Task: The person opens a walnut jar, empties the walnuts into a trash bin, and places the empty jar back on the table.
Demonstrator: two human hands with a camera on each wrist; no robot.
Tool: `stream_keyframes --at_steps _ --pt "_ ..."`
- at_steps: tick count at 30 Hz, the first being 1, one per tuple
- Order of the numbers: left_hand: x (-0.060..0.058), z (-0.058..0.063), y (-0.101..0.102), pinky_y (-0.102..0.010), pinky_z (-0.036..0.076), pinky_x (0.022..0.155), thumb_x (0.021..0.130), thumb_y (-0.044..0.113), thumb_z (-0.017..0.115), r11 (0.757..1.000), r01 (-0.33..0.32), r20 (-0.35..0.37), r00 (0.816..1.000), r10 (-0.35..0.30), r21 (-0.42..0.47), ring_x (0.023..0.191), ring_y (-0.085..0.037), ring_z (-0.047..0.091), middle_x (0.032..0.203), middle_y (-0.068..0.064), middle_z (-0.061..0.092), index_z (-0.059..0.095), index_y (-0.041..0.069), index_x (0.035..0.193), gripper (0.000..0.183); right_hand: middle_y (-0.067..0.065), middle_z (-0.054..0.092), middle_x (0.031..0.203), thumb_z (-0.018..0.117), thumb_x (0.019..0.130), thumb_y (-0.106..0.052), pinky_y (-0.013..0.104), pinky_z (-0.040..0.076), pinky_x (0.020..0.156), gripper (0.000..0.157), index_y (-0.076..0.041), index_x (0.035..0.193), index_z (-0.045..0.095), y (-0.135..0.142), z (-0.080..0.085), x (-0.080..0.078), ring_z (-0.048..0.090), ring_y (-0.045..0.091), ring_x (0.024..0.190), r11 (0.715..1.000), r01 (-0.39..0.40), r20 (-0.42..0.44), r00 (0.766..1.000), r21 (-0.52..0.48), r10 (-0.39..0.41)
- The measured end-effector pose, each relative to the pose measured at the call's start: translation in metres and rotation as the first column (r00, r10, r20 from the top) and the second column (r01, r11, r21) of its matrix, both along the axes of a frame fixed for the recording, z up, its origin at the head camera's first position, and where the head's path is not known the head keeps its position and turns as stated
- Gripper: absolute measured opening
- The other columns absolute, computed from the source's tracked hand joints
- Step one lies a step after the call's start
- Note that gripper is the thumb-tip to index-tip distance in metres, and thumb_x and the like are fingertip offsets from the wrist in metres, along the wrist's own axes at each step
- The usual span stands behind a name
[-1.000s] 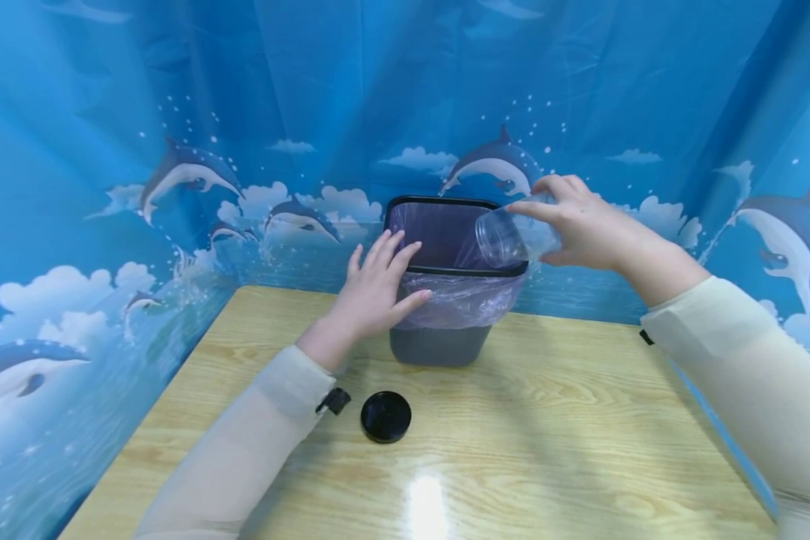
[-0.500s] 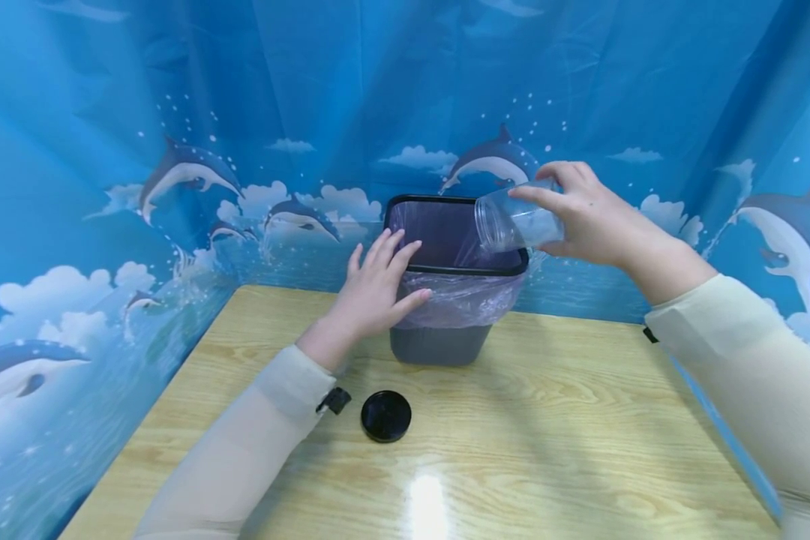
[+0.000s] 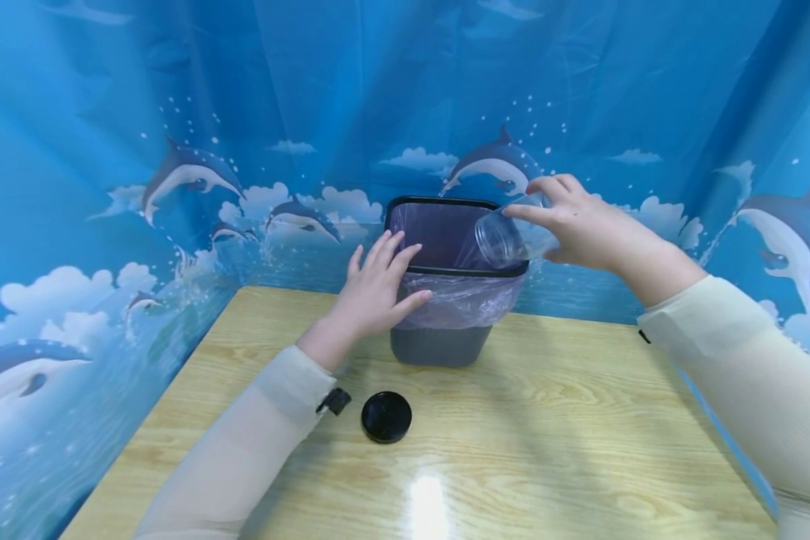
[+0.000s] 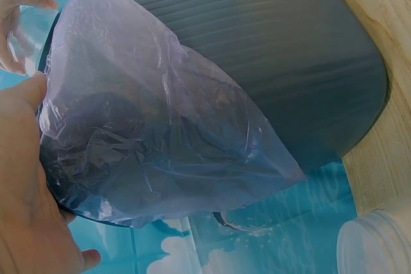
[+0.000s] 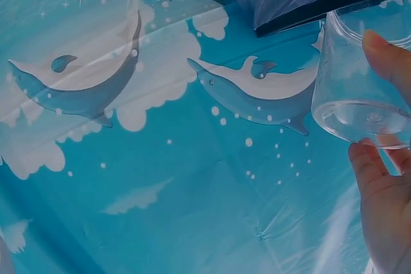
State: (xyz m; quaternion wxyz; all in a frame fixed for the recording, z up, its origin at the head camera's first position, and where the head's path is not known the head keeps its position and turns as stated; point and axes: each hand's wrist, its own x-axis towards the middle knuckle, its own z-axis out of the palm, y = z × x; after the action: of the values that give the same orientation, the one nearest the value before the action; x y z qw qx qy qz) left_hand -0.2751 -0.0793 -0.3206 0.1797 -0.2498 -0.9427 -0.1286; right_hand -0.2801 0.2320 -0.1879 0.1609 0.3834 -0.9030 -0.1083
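Note:
A grey trash can [image 3: 442, 346] stands upright at the back of the table, lined with a thin purple bag [image 3: 462, 300] folded over its black rim. My left hand [image 3: 378, 289] rests on the can's left front rim, fingers spread and fairly straight; the left wrist view shows the thumb against the bag [image 4: 154, 126]. With my right hand [image 3: 583, 225] I grip a clear plastic jar [image 3: 513, 232], tilted so its mouth points down and left over the can's opening. The right wrist view shows the jar's see-through base [image 5: 359, 120]. A round black lid [image 3: 386, 417] lies in front of the can.
A clear container [image 4: 372, 245] shows at the lower right of the left wrist view. The wooden table [image 3: 547, 435] ends at a blue dolphin-print curtain [image 3: 337, 97] close behind the can. A black strap [image 3: 334, 401] is on my left wrist.
The jar in my right hand rose and levelled out half a second ago, then dipped back to a steeper tilt. My left hand, the can and the lid have stayed put.

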Motion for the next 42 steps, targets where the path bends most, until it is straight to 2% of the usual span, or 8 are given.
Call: stream_keyframes --at_steps 5,14,19,22,28,34,42 --pt "-0.001 -0.002 0.001 -0.057 -0.001 0.107 0.082 0.074 0.03 1.0 0.006 0.001 1.0 -0.006 0.003 0.14 -0.02 -0.008 0.154 0.0 0.001 0.011 0.033 0.147 0.079 0.02 0.031 0.136 0.084 0.063 -0.007 0.054 0.046 0.074 0.089 -0.024 0.139 0.04 0.0 0.0 0.003 0.029 0.042 0.12 1.0 -0.015 -0.016 1.0 -0.011 0.015" --pt "-0.001 -0.001 0.0 -0.057 0.0 0.107 0.083 0.073 0.03 1.0 0.001 -0.01 1.0 -0.001 0.003 0.14 -0.021 -0.006 0.154 0.0 0.002 0.01 0.033 0.147 0.078 0.019 0.032 0.137 0.084 0.064 -0.009 0.051 0.048 0.075 0.086 -0.024 0.138 0.042 -0.009 0.008 0.006 0.029 0.041 0.122 0.991 -0.096 -0.123 0.989 -0.089 0.085" --pt "-0.001 0.0 0.001 -0.057 0.0 0.107 0.083 0.073 0.03 1.0 0.007 -0.004 1.0 -0.007 0.0 0.14 -0.02 -0.007 0.154 0.0 0.002 0.013 0.033 0.147 0.078 0.02 0.029 0.138 0.083 0.065 -0.008 0.052 0.047 0.071 0.087 -0.025 0.139 0.04 -0.009 0.008 0.006 0.028 0.042 0.12 1.0 0.017 -0.025 1.0 0.014 -0.016" --pt "-0.001 0.0 0.001 -0.058 0.0 0.107 0.082 0.074 0.029 1.0 0.005 -0.003 1.0 -0.005 -0.004 0.14 -0.02 -0.005 0.154 0.001 0.002 0.015 0.032 0.147 0.078 0.02 0.028 0.138 0.083 0.063 -0.008 0.05 0.048 0.066 0.088 -0.025 0.139 0.04 -0.01 0.007 0.006 0.029 0.042 0.119 0.995 0.053 0.017 0.998 0.08 -0.055" --pt "0.0 0.001 0.0 -0.058 0.0 0.107 0.082 0.075 0.029 1.0 -0.003 -0.005 1.0 0.003 -0.004 0.14 -0.023 -0.003 0.154 0.0 0.002 0.018 0.03 0.146 0.079 0.02 0.029 0.138 0.084 0.062 -0.006 0.047 0.05 0.064 0.087 -0.023 0.137 0.043 -0.012 0.004 0.003 0.03 0.043 0.119 0.997 0.014 -0.001 1.0 0.072 -0.013" --pt "0.0 0.001 0.0 -0.057 -0.001 0.107 0.082 0.075 0.03 1.0 -0.005 -0.004 1.0 0.005 -0.004 0.14 -0.023 -0.002 0.154 -0.001 0.003 0.017 0.031 0.146 0.079 0.02 0.029 0.138 0.084 0.063 -0.006 0.048 0.05 0.065 0.087 -0.024 0.137 0.043 -0.012 0.004 0.004 0.03 0.043 0.118 0.998 0.013 -0.002 1.0 0.065 -0.012" --pt "0.0 0.0 0.001 -0.057 -0.002 0.107 0.082 0.075 0.03 1.0 -0.014 0.007 1.0 0.014 -0.01 0.14 -0.02 -0.009 0.154 0.0 0.001 0.014 0.032 0.147 0.08 0.02 0.029 0.138 0.083 0.063 -0.006 0.048 0.05 0.066 0.086 -0.023 0.137 0.043 -0.011 0.003 0.004 0.03 0.043 0.119 0.998 -0.002 -0.007 1.0 0.064 0.002"
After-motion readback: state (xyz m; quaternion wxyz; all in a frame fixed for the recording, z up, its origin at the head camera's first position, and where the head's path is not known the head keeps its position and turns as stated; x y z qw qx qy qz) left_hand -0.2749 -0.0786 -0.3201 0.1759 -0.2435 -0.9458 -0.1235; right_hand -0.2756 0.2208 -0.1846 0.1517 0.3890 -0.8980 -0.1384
